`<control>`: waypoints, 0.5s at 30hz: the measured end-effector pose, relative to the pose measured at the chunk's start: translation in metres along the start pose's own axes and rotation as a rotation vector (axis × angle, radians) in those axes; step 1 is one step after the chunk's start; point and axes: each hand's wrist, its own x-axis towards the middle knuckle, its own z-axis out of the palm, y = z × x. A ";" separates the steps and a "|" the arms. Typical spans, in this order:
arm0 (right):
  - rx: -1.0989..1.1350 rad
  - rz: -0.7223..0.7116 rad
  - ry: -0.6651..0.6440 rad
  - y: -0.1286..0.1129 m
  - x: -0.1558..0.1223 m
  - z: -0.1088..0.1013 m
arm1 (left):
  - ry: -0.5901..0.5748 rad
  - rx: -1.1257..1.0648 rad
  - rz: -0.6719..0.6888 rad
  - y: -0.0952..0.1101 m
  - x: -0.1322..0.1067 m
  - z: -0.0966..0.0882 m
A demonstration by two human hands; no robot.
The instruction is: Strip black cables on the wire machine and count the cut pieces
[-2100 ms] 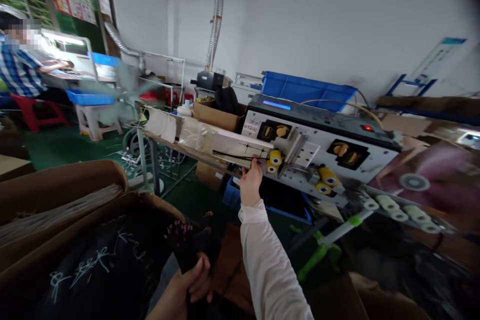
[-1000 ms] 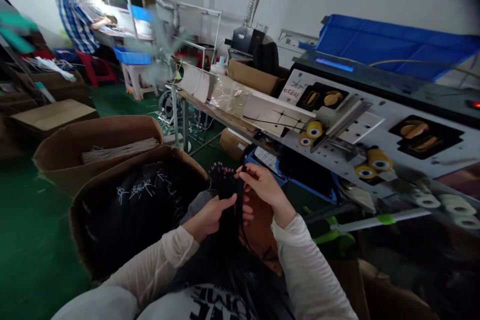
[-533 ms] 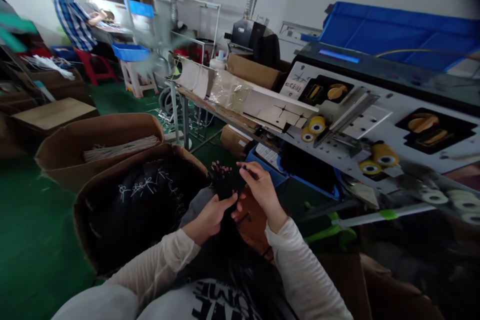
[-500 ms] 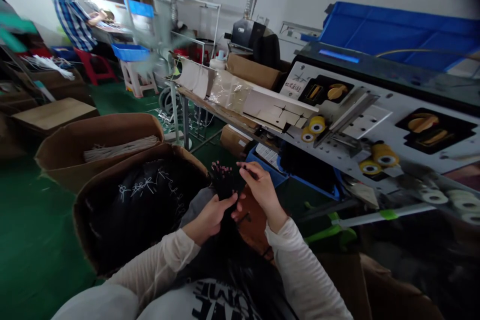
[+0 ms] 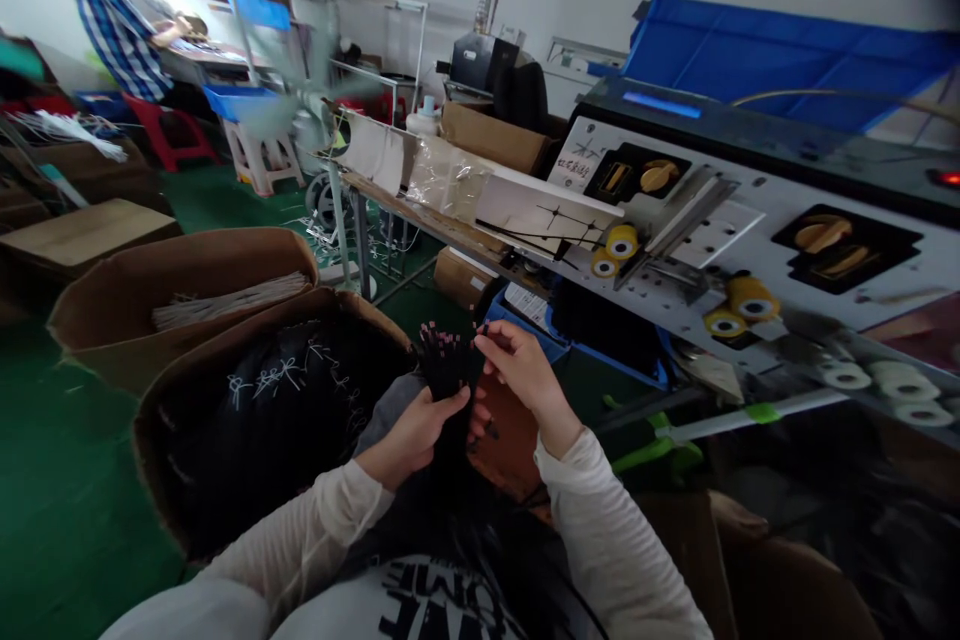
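Observation:
My left hand (image 5: pixel 412 430) is wrapped round a bundle of thin black cables (image 5: pixel 444 370), held upright over my lap. Their pinkish ends fan out above the thumb. Close beside the top of the bundle, my right hand (image 5: pixel 523 372) has thumb and forefinger pinched on what looks like a single black cable at its right edge. The lower fingers of the right hand are partly hidden behind the bundle. Below my hands, the rest of the cables blend into dark material on my lap.
A carton (image 5: pixel 161 510) of tied black cable bundles stands at my left, with another carton (image 5: pixel 82 320) of pale cables behind it. At right is a machine (image 5: pixel 739 185) with yellow rollers. A blurred fan (image 5: pixel 304 85) stands ahead; a co-worker (image 5: pixel 124 30) sits far left.
My right hand has come slightly closer to the bundle, and a cable end now stands up beside its fingertips. My left hand keeps its grip. The whole view has shifted a little.

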 end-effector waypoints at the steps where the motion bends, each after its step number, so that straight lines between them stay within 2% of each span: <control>1: 0.003 -0.001 0.000 0.000 0.001 0.000 | -0.005 0.006 -0.007 -0.001 0.000 -0.001; 6: 0.038 -0.030 0.026 0.001 0.002 0.001 | -0.109 0.012 -0.077 -0.001 0.000 -0.005; 10: 0.124 -0.030 -0.071 0.001 0.004 -0.001 | -0.243 0.043 -0.139 -0.001 0.003 -0.008; 13: 0.120 -0.064 -0.100 -0.002 0.006 -0.004 | -0.340 0.073 -0.115 0.001 0.011 -0.007; 15: 0.132 -0.116 -0.042 -0.007 0.006 -0.009 | -0.386 0.096 -0.068 0.010 0.017 -0.001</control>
